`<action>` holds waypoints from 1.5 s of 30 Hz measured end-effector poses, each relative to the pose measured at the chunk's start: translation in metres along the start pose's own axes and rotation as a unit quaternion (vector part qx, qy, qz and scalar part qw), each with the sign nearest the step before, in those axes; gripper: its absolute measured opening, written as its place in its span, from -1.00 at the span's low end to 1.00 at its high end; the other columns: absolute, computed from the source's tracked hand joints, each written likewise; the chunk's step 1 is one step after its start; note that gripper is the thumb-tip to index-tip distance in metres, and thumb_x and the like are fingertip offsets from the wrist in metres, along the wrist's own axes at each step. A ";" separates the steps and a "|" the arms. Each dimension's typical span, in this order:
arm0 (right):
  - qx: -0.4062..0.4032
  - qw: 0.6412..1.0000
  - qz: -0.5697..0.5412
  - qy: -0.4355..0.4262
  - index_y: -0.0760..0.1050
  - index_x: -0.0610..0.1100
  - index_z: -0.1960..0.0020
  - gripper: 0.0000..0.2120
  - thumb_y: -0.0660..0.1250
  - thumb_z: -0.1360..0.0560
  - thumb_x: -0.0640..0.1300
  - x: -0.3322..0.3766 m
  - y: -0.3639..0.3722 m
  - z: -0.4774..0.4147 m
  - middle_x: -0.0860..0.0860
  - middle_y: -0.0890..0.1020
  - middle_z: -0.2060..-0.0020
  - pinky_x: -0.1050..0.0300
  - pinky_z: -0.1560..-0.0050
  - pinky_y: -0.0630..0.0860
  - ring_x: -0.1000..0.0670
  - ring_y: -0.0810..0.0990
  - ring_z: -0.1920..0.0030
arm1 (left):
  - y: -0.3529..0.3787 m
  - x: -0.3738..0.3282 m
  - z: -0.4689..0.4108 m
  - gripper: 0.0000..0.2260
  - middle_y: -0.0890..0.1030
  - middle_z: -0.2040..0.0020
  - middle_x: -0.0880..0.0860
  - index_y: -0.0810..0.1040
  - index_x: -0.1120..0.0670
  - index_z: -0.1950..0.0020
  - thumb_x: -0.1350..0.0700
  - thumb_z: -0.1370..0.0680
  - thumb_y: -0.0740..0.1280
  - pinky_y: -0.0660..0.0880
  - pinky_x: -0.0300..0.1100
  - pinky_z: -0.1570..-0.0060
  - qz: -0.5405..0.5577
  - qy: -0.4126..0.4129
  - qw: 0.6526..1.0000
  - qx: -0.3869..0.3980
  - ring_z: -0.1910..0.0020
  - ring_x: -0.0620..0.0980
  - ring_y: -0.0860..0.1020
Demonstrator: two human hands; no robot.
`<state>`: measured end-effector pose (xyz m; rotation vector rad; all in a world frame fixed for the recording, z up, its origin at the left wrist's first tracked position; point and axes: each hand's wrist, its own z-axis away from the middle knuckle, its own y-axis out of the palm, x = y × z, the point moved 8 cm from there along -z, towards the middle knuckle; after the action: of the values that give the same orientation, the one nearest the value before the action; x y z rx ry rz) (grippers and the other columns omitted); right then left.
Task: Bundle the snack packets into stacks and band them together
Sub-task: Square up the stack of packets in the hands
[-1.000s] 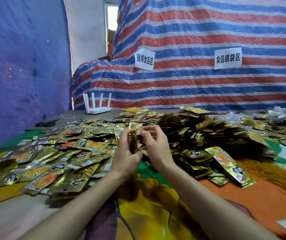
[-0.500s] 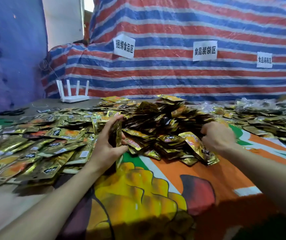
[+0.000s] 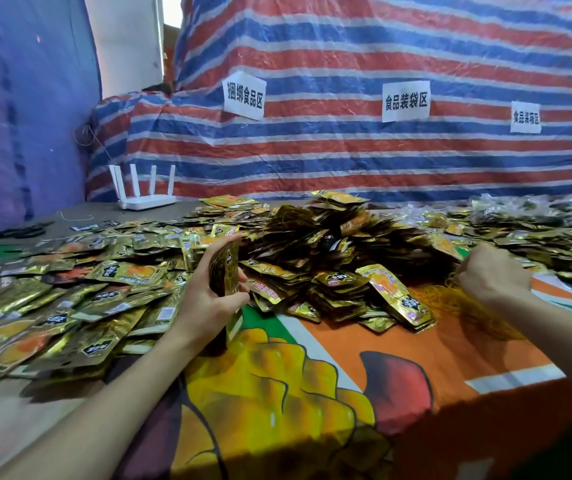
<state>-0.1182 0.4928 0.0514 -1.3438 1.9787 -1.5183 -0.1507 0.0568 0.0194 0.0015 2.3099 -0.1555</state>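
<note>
You have one wide-angle view from your head, facing forward and down across the counter [image 3: 312, 375] toward the striped tarp [image 3: 346, 161]. It sits close: your left hand [image 3: 208, 292] and right hand [image 3: 492, 275] sit mid-frame.

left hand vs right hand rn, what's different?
Left hand grips an upright stack of packets; right hand shows no packets. Left hand sits beside the spread packets; right hand reaches the yellow rubber bands by the heap. Both have curled fingers.
</note>
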 end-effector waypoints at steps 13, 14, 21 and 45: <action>0.067 0.831 -0.468 -0.294 0.71 -0.03 0.11 -0.89 0.51 -0.49 -0.23 0.168 -0.028 0.069 0.10 0.73 0.24 0.33 0.19 0.54 0.18 0.67 0.23 | -0.018 0.009 -0.001 -0.45 0.54 0.25 0.09 0.55 0.19 -0.17 0.36 -0.18 0.27 0.53 -0.09 0.26 0.196 -0.145 0.966 -0.081 0.27 0.07 0.51; 0.100 0.802 -0.505 -0.303 0.70 0.02 0.14 -0.86 0.51 -0.48 -0.22 0.187 -0.023 0.082 0.12 0.73 0.28 0.37 0.22 0.52 0.20 0.67 0.25 | -0.018 0.009 -0.001 -0.44 0.54 0.23 0.10 0.55 0.22 -0.18 0.36 -0.18 0.27 0.48 -0.09 0.27 0.206 -0.152 0.964 -0.073 0.27 0.09 0.48; 0.254 0.668 -0.615 -0.333 0.74 -0.14 0.06 -0.93 0.50 -0.49 -0.25 0.277 0.021 0.154 -0.01 0.77 0.13 0.15 0.22 0.61 0.00 0.73 0.11 | -0.026 0.011 0.007 -0.84 0.59 0.24 0.24 0.60 0.35 0.16 0.41 -0.28 0.34 0.53 -0.07 0.23 0.167 -0.212 0.958 -0.094 0.25 0.14 0.54; 0.522 0.350 -0.768 -0.121 0.43 -0.18 0.24 -0.85 0.12 -0.41 -0.17 0.284 0.045 0.170 -0.17 0.40 0.28 -0.17 0.07 0.53 -0.31 0.54 0.08 | 0.008 0.007 0.006 -0.38 0.44 0.16 0.09 0.44 0.20 -0.25 0.34 -0.17 0.36 0.51 -0.13 0.29 0.444 -0.291 0.843 0.087 0.30 0.01 0.41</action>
<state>-0.1652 0.1634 0.0255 -2.1643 -1.3190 -1.9384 -0.1510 0.0637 0.0097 0.9681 1.4829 0.1079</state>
